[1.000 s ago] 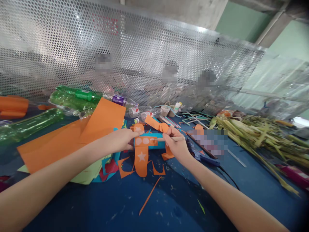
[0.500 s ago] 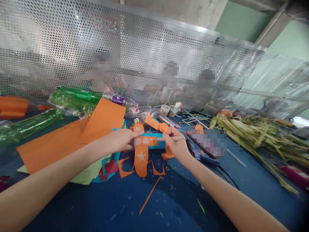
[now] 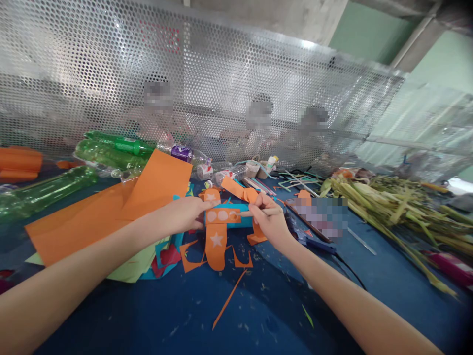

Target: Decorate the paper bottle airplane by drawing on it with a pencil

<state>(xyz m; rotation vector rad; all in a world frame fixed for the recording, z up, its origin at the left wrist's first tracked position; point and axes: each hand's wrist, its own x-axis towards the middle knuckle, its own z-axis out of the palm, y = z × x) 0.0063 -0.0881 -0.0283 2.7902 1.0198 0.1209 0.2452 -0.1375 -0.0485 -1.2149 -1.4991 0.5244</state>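
Observation:
A handmade toy airplane lies in front of me, with a blue tube body and orange paper wings. The near wing bears a white star, and white round spots line an orange strip on the body. My left hand has its fingers closed on the plane's left end, which they partly cover. Pinched in my right hand is a thin pale paintbrush, its tip at the rightmost white spot. Curved orange paper offcuts lie just below the plane.
Large orange sheets and green bottles are on the left. Clear bottles and straws sit behind the plane. To the right are a blue glue gun with a cord, a phone-like slab and dry husks.
The brush tip has shifted slightly to the right over the last white spot. My left hand and the plane stay in place.

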